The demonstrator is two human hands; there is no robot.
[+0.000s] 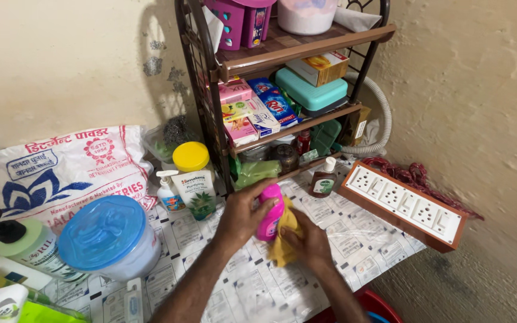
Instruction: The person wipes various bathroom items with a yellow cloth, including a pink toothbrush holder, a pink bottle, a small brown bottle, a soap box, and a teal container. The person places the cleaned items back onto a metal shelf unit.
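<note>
Both hands around pink bottle, cloth beneath

The scene was evenly and softly lit, moderately bright, with warm light that seemed to come from the near right. The dark metal-and-wood shelf rack threw a soft grey shadow leftward onto the cream plaster wall. The near right corner fell dimmer. A mild sheen lay on the round blue plastic lid. Focus held sharp across the middle; the near left edge looked slightly soft, and upright lines leaned outward.
</note>
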